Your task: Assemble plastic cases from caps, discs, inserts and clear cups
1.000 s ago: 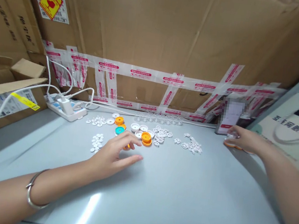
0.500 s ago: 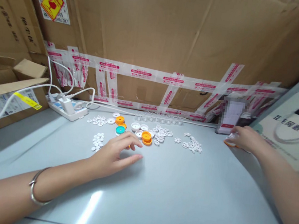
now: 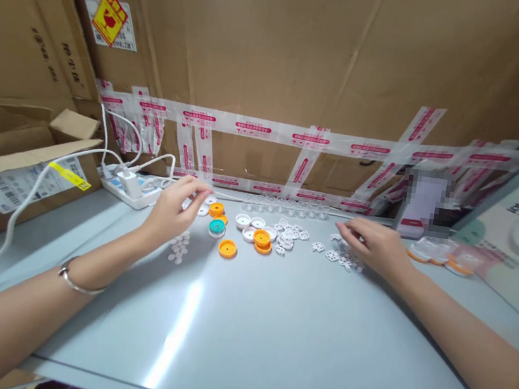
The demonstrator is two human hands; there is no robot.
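Here, both hands reach out over the grey desk (image 3: 269, 336), well apart from each other. The left hand (image 3: 169, 209), with a bangle (image 3: 80, 286) at its wrist, has its thumb and forefinger brought nearly together; a bit of white shows in the gap, but I cannot tell whether it grips anything. Just beneath it, small white discs (image 3: 179, 251) lie scattered, partly hidden by the hand.

The right hand (image 3: 377, 245) has its fingers drawn close together at the right-hand pile of white openwork pieces (image 3: 343, 257), covering some of them; whether it has hold of one cannot be told.

Between the hands sit a lone orange cap (image 3: 227, 249), a teal cap (image 3: 217, 226) on a white one, stacked orange caps (image 3: 262, 239), white round caps (image 3: 242, 221) and a second openwork cluster (image 3: 290, 233). Behind these runs a row of clear cups (image 3: 286, 207). Beyond the right hand, orange-based pieces with clear tops (image 3: 434, 250) rest near a phone (image 3: 423, 206).
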